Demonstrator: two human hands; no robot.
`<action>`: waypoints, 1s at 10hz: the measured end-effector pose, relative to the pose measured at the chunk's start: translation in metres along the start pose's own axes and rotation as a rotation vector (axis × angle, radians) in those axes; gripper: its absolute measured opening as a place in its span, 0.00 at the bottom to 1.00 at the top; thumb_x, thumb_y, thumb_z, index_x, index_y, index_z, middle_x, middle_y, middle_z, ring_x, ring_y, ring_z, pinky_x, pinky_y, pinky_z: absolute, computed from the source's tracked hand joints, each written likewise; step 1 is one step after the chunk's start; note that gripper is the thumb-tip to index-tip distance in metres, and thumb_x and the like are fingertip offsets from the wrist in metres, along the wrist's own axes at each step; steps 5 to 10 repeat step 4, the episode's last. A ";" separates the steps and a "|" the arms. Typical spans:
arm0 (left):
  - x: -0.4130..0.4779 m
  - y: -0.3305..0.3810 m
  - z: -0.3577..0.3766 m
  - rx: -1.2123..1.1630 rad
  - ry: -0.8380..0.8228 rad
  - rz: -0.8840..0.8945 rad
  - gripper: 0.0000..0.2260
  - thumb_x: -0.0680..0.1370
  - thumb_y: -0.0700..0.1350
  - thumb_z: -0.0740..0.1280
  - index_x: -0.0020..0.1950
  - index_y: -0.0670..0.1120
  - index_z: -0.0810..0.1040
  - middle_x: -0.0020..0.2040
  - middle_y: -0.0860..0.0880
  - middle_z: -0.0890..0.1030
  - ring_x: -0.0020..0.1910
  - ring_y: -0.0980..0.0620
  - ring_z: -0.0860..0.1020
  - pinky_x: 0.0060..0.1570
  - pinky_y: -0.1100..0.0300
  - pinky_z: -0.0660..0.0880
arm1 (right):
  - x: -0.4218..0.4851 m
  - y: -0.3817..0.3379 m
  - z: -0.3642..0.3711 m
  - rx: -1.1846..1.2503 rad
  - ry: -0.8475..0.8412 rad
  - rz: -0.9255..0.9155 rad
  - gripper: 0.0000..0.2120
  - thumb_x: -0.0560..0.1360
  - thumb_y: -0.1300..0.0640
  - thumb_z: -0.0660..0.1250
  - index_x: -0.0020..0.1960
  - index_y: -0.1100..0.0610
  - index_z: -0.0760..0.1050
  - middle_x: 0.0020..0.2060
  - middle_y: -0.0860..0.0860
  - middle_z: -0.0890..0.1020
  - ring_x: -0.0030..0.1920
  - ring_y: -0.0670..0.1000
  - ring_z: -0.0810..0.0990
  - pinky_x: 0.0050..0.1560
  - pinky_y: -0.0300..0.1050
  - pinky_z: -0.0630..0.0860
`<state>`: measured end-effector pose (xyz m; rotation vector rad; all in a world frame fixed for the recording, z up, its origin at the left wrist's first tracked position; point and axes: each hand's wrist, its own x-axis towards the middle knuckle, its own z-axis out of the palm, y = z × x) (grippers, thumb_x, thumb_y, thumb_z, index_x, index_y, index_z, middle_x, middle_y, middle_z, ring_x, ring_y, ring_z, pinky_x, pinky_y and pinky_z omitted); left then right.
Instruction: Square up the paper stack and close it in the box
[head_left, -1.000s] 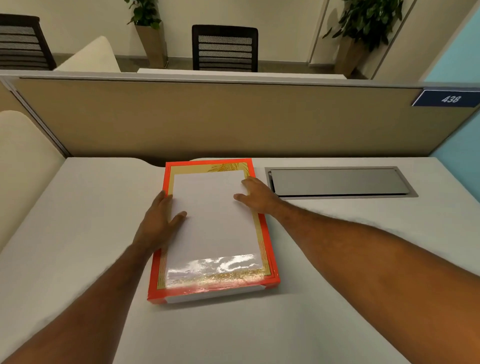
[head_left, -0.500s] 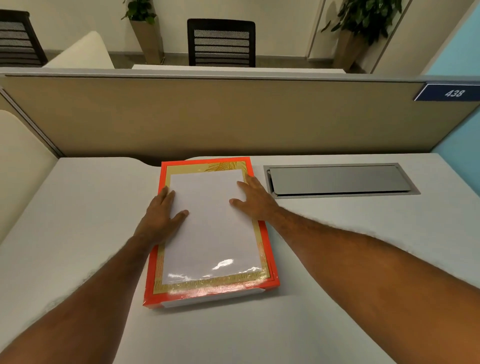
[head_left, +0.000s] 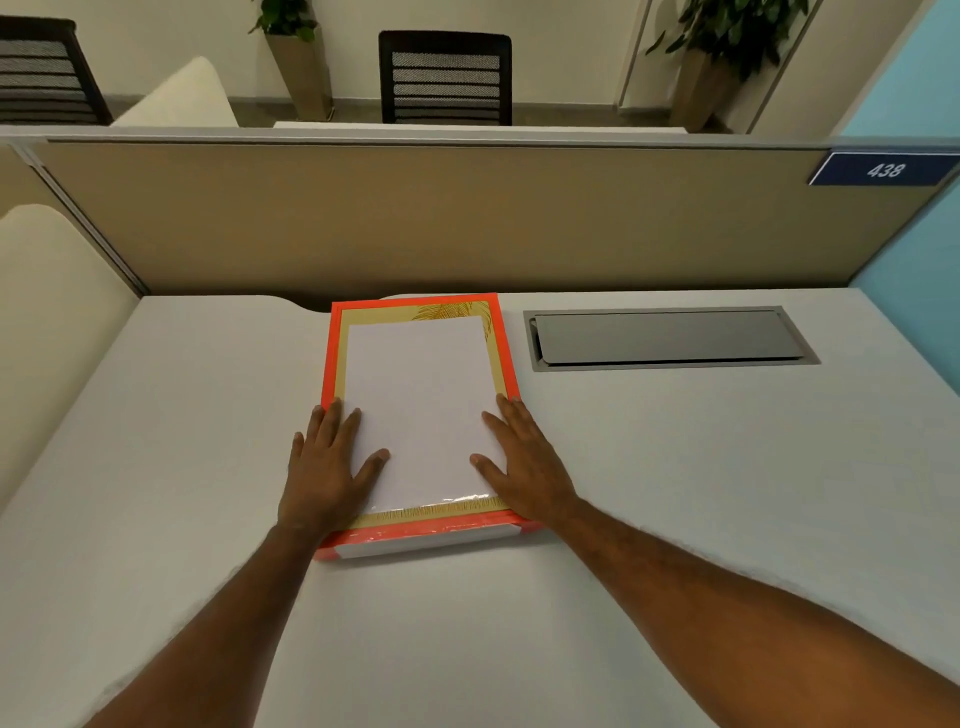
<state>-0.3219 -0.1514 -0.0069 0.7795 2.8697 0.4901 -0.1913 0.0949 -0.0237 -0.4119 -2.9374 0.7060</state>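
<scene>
I see the box (head_left: 418, 415) on the desk (head_left: 675, 467), left of the metal cable hatch (head_left: 670, 338), nothing blocking, and my left hand (head_left: 324, 467) and right hand (head_left: 524, 462), flat and open, have slid nearer along the paper stack (head_left: 421, 400).

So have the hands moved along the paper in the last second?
Yes. Both the left hand and right hand slid toward the person, from near the far half of the orange box to its near corners, on the paper.
</scene>
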 end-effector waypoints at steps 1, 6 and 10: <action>0.000 0.001 0.000 0.060 -0.050 0.002 0.38 0.75 0.69 0.46 0.80 0.51 0.50 0.81 0.48 0.45 0.80 0.46 0.43 0.76 0.41 0.46 | -0.002 -0.002 -0.004 -0.052 -0.026 0.010 0.33 0.78 0.36 0.53 0.78 0.51 0.56 0.80 0.49 0.52 0.80 0.50 0.47 0.78 0.50 0.51; -0.011 0.025 -0.017 0.130 -0.117 -0.002 0.36 0.77 0.67 0.51 0.80 0.49 0.51 0.82 0.46 0.46 0.80 0.45 0.45 0.76 0.40 0.47 | -0.015 -0.010 -0.040 -0.186 -0.078 0.036 0.35 0.78 0.35 0.50 0.79 0.51 0.52 0.80 0.52 0.49 0.80 0.53 0.45 0.79 0.56 0.44; -0.011 0.025 -0.017 0.130 -0.117 -0.002 0.36 0.77 0.67 0.51 0.80 0.49 0.51 0.82 0.46 0.46 0.80 0.45 0.45 0.76 0.40 0.47 | -0.015 -0.010 -0.040 -0.186 -0.078 0.036 0.35 0.78 0.35 0.50 0.79 0.51 0.52 0.80 0.52 0.49 0.80 0.53 0.45 0.79 0.56 0.44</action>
